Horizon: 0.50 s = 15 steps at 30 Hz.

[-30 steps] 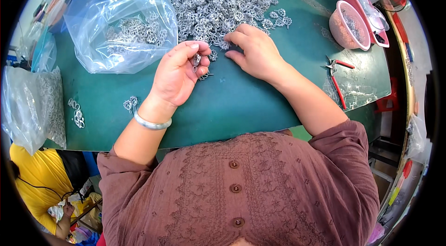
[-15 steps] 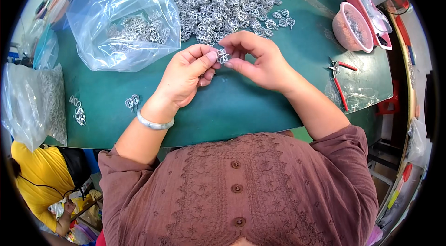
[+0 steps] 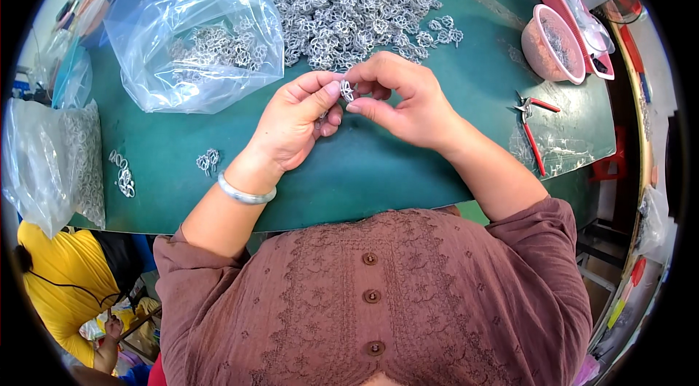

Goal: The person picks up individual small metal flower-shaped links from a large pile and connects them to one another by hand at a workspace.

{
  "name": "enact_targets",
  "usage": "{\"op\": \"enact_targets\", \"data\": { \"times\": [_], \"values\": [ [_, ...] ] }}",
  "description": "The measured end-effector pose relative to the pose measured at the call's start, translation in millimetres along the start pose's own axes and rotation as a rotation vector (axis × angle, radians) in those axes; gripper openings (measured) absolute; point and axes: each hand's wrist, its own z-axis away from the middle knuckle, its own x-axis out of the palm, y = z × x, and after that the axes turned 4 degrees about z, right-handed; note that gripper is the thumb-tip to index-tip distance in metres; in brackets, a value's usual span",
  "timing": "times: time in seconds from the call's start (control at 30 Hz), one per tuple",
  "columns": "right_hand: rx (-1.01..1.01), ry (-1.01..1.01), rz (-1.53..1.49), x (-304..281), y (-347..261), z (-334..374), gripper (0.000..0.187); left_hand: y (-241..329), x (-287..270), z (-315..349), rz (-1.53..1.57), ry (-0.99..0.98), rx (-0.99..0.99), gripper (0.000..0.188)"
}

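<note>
A small silvery flower-shaped metal wire piece (image 3: 347,91) is held up between both hands, just in front of a big pile of similar pieces (image 3: 349,4). My left hand (image 3: 295,118) pinches it between thumb and forefinger, the other fingers curled below; something silvery shows faintly among them. From the other side, my right hand (image 3: 409,105) grips its edge with thumb and fingertips. A clear plastic bag (image 3: 145,65) with more wire pieces in it stands left of the pile. Near my left wrist lies a small cluster of pieces (image 3: 208,161) on the green table.
Red-handled pliers (image 3: 535,131) lie at the right, below a pink bowl (image 3: 535,47) holding small metal parts. A filled plastic bag (image 3: 44,160) stands at the left edge beside several loose oval rings (image 3: 124,176). A person in yellow (image 3: 62,277) is at lower left.
The flower piece has turned from facing me to nearly edge-on between my fingers. Both hands have shifted only slightly. At lower left, the person in yellow has moved their arm a little.
</note>
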Motion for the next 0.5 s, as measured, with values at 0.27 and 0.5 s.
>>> {"op": "enact_targets", "data": {
  "times": [0.27, 0.5],
  "values": [
    [-0.013, -0.005, 0.052, -0.5, -0.8, -0.4, 0.024, -0.3, 5.6, 0.5, -0.043, 0.043, 0.014, 0.013],
    [0.394, 0.033, -0.742, -8.5, 15.3, -0.6, 0.019, 13.0, 5.5, 1.1, -0.156, 0.087, 0.127, 0.020]
  ]
}}
